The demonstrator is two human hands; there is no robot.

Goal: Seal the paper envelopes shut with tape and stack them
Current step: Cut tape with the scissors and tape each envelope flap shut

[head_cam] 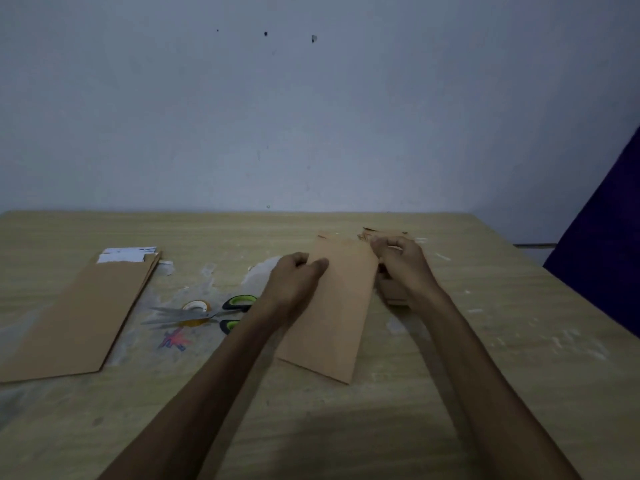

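Note:
A brown paper envelope [334, 306] lies lengthwise in the middle of the wooden table [485, 375]. My left hand [294, 278] grips its left edge near the top, thumb on its face. My right hand [401, 261] is at its upper right corner with fingers curled, pinching something small that I cannot make out. Under my right hand lies another pile of brown envelopes [394, 292], mostly hidden. A stack of brown envelopes [79, 313] with white paper showing at its top lies at the left. A roll of clear tape [196, 308] sits between the two.
Scissors [207, 315] with green and black handles lie open beside the tape roll. Shiny tape residue and a red-blue mark [175, 341] mar the table's middle. A dark blue cloth [606, 254] hangs at the right edge. A grey wall stands behind the table.

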